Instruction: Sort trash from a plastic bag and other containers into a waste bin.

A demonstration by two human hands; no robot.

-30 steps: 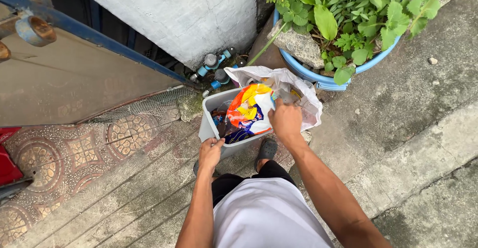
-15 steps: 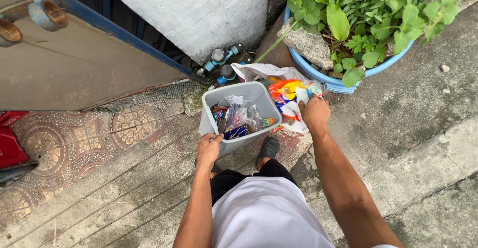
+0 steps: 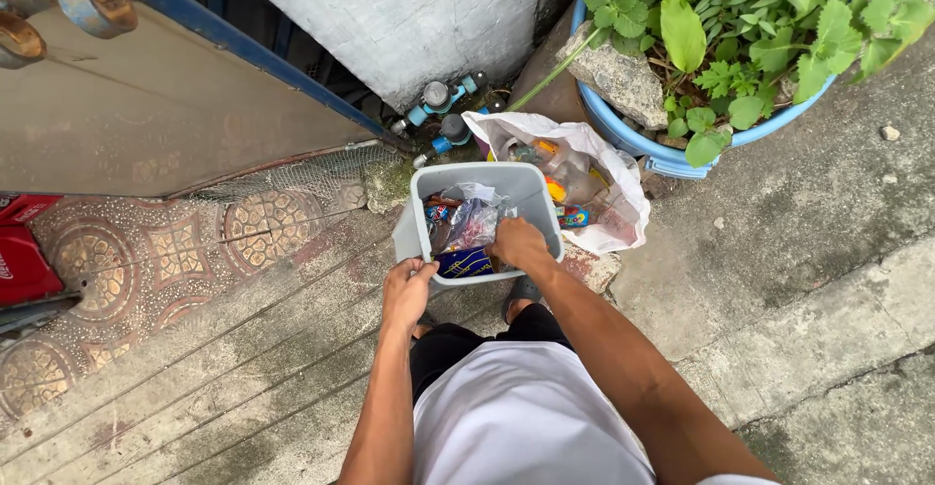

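A grey plastic bin (image 3: 487, 172) stands on the ground in front of my feet, holding wrappers and clear plastic (image 3: 467, 224). My left hand (image 3: 407, 291) grips the bin's near rim. My right hand (image 3: 516, 243) reaches down inside the bin, fingers curled over the wrappers; what they hold is hidden. Against the bin's right side lies a white plastic bag (image 3: 616, 178), open, with clear bottles (image 3: 575, 178) and colourful packets inside.
A blue planter (image 3: 672, 159) full of green plants stands behind the bag, with a rock (image 3: 618, 81) on its edge. Blue pipe valves (image 3: 438, 105) sit by the white wall (image 3: 409, 18). A brown gate (image 3: 146, 125) and a red object (image 3: 19, 261) are on the left.
My right hand lifted a colourful packet out of the bin, carried it right to the white bag, let it go and came back into the bin. My left hand stayed on the rim.
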